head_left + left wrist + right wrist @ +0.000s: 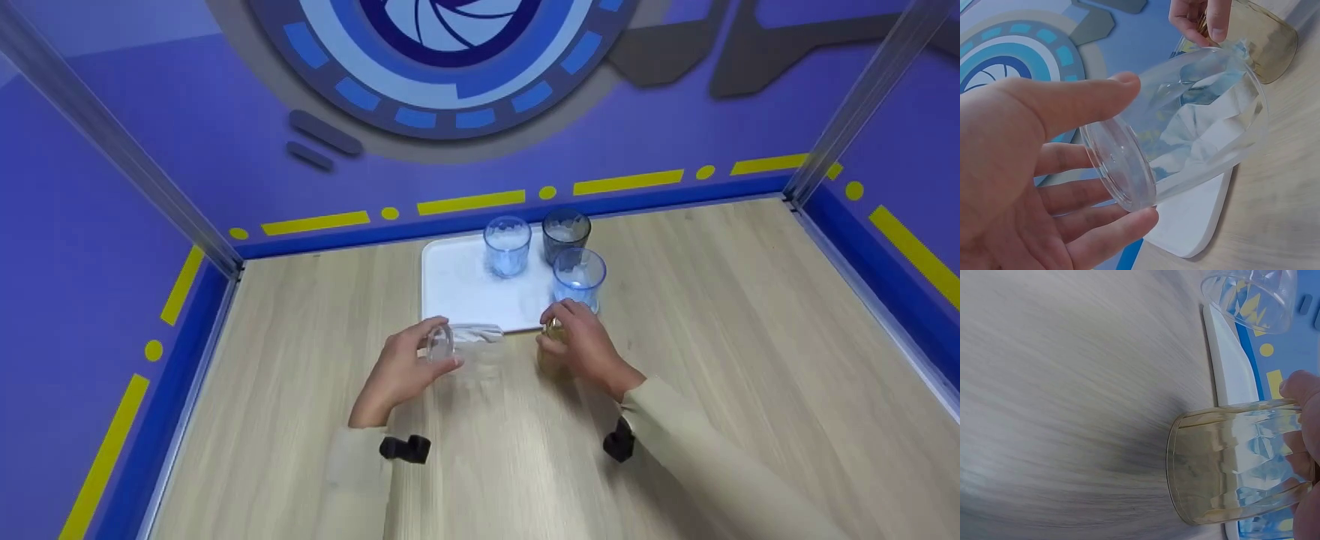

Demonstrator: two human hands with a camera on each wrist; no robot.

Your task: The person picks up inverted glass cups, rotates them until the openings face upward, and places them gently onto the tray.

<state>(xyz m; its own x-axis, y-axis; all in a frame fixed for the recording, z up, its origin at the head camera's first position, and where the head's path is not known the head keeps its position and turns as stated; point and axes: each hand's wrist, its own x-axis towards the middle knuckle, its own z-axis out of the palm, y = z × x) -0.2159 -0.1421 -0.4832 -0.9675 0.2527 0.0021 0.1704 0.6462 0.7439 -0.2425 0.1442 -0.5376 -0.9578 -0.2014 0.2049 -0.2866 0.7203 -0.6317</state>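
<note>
Two hands, a glass in each, at the near edge of the tray.

The left hand (405, 367) held a clear glass (1185, 124) tipped on its side, thumb over the base and fingers curled beneath, above the table (735, 337). The right hand (585, 341) gripped the rim of an amber glass (1230, 464) standing upright on the wood, just beside the white tray (457, 289). On that tray stood two blue glasses (507, 246) and a dark one (565, 232), close together at the far right.
</note>
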